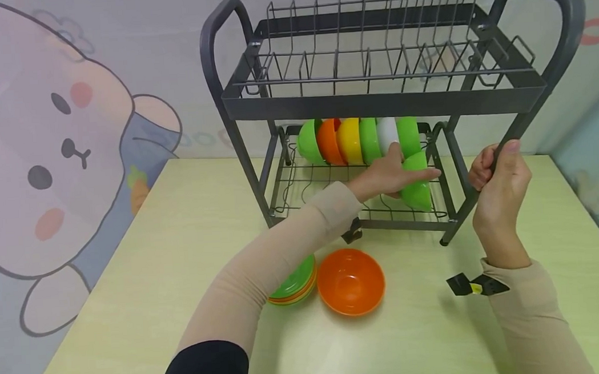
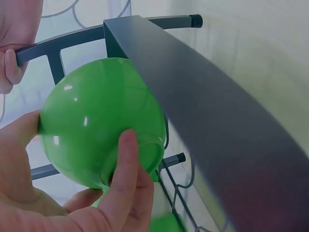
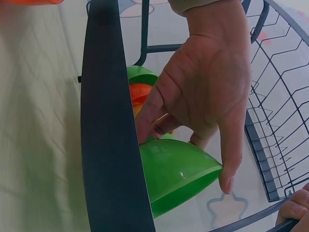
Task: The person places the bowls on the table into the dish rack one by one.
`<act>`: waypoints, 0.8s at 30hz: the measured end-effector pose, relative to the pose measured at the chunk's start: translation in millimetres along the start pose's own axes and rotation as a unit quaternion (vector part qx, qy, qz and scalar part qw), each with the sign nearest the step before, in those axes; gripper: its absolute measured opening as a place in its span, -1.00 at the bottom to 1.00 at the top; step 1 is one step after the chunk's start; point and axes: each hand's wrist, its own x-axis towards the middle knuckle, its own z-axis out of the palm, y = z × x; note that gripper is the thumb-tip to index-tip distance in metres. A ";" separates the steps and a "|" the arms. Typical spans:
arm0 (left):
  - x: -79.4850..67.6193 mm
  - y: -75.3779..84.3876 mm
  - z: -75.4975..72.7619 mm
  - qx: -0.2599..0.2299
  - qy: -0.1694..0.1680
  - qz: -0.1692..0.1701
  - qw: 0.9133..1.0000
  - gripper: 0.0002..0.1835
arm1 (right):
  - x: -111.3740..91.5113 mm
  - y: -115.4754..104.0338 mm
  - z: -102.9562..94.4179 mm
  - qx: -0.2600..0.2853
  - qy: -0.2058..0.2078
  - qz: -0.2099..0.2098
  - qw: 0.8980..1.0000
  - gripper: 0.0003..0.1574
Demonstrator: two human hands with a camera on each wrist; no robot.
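In the head view, the left hand (image 1: 383, 173) holds a green bowl (image 1: 417, 196) at the right front of the dish rack's (image 1: 384, 103) lower tier, before a row of bowls (image 1: 349, 142). The right hand (image 1: 502, 183) grips the rack's right post; it should, I think, steady the frame while the bowl is lowered gently on its edge.

The left wrist view adds the foot ring (image 2: 153, 141), with a finger lying across it.

The right wrist view shows the thumb (image 3: 230, 166) against the rim, but a dark bar hides part of the bowl; whether it touches the wires I cannot tell.
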 end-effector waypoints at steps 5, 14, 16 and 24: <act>1.2 -1.0 2.9 0.003 0.002 -0.011 1.000 0.20 | 0.9 0.0 -1.3 -0.001 -0.003 -0.006 1.000 -0.43; -0.2 -2.8 2.2 0.002 -0.002 -0.023 1.000 0.20 | -0.6 1.0 -1.8 0.002 -0.001 -0.002 1.000 -0.44; -1.2 -2.6 0.5 -0.004 -0.010 -0.023 1.000 0.15 | -0.8 0.8 -2.3 0.003 -0.002 -0.001 1.000 -0.44; -5.9 -7.0 -11.1 -0.036 -0.047 0.002 0.998 -0.02 | 1.1 -1.5 -2.4 0.011 -0.013 0.009 1.000 -0.43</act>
